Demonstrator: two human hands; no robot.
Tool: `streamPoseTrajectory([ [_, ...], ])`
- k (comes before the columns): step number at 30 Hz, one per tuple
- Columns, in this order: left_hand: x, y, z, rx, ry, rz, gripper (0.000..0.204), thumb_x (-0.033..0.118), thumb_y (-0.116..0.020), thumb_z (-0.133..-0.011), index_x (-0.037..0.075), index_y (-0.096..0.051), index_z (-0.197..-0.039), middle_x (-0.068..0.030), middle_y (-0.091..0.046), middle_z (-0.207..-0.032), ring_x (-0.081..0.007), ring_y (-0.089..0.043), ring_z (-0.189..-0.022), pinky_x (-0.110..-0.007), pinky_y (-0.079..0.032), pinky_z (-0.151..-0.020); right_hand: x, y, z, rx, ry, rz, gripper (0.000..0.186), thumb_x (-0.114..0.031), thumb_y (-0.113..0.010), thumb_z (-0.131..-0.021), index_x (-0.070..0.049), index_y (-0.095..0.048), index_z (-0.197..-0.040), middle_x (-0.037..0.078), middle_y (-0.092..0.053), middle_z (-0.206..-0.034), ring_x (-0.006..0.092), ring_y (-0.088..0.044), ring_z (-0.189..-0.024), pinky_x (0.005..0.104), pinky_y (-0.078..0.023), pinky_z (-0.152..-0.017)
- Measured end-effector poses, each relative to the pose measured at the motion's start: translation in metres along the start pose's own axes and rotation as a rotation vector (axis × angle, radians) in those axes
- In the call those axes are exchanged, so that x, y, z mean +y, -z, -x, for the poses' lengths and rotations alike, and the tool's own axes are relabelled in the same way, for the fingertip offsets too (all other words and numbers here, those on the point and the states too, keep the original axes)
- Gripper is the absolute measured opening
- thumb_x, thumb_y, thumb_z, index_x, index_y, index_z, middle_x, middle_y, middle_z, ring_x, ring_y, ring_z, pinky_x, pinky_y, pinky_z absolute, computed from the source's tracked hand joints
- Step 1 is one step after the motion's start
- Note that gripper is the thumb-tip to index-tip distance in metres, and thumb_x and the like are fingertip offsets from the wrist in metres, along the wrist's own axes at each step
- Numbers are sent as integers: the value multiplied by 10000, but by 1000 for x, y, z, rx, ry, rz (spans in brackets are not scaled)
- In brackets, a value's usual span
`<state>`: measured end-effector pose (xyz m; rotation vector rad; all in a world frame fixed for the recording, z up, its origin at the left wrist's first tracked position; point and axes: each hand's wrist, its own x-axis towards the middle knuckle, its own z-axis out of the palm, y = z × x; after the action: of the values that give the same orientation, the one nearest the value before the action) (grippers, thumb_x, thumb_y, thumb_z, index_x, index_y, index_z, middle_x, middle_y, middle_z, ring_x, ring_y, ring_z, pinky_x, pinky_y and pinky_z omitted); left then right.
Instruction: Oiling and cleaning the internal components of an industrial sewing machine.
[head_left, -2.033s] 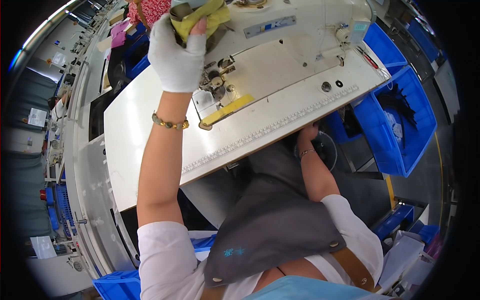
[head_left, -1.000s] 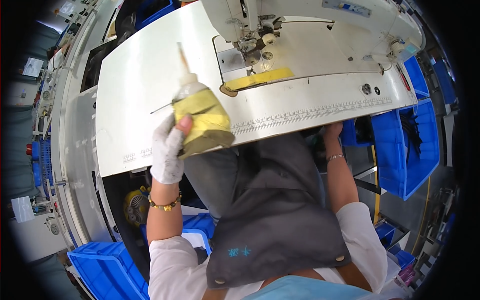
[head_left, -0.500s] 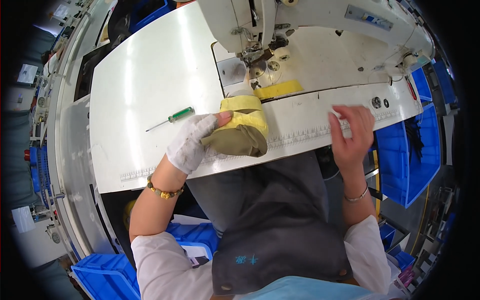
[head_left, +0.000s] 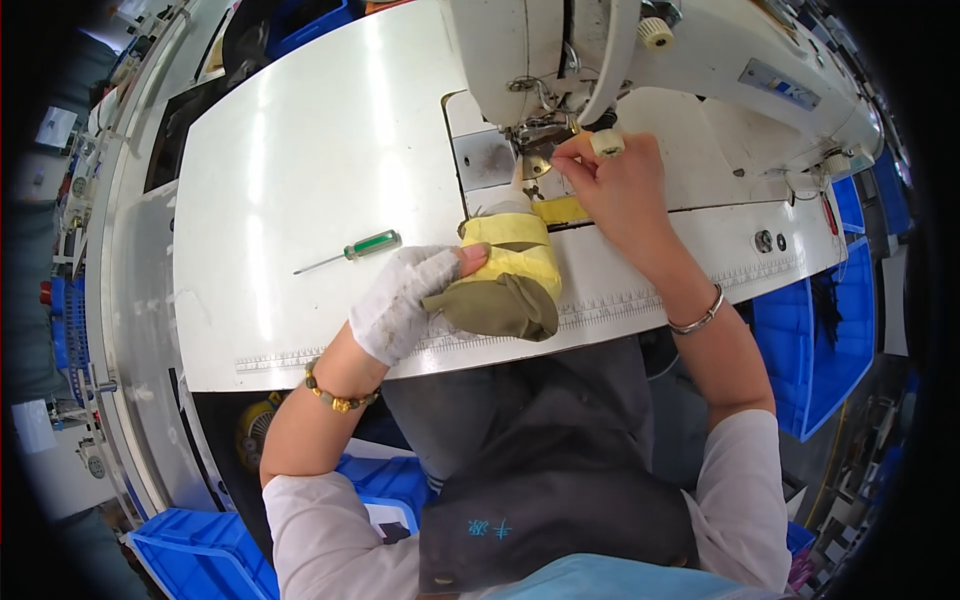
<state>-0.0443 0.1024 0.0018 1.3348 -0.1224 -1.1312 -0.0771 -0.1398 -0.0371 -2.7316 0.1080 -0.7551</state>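
My left hand (head_left: 408,297), in a white glove with the thumb tip bare, grips a rolled fabric piece. Its upper part is a yellow band (head_left: 535,262); olive cloth (head_left: 497,307) hangs at the near side. The piece's far end reaches toward the needle area of a white sewing machine (head_left: 520,50). My bare right hand (head_left: 630,195) is up beside the presser foot, thumb and index finger pinched together. Whatever sits between those fingertips, if anything, is too small to make out. A yellow strip (head_left: 562,210) on the machine bed lies between the fabric and my right hand.
A green-handled screwdriver (head_left: 372,244) lies on the white table left of my glove. Two small dark round parts (head_left: 772,241) rest toward the right end. A ruler scale (head_left: 640,298) runs along the front edge. Blue bins (head_left: 785,345) stand at the right and lower left.
My right hand has moved from above the table's front right edge, forward and left to the needle area, its fingers closing into a pinch. My left hand still holds the fabric. The view has shifted slightly.
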Motion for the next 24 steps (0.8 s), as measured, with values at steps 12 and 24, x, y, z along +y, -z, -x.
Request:
streamPoseTrajectory([
  [12,2,1,2,-7,15,-13,450,358,-574,-884,-55,-604,-1058,-89,-655,-917,-115,-628,-774,-222,-498,-685,1,-11,-4,139,200,100,96,-185,-662,-735,-121,-642,-667,20,-532,-512,218,-503,-503,342,-364,-651],
  [24,1,1,3,14,51,-56,462,368,-548,-898,-69,-615,-1030,-84,-660,-909,-104,-618,-766,-206,-472,-684,-7,13,-1,-29,67,-137,64,-150,-631,-683,-110,-629,-632,3,-495,-478,195,-478,-472,309,-382,-657],
])
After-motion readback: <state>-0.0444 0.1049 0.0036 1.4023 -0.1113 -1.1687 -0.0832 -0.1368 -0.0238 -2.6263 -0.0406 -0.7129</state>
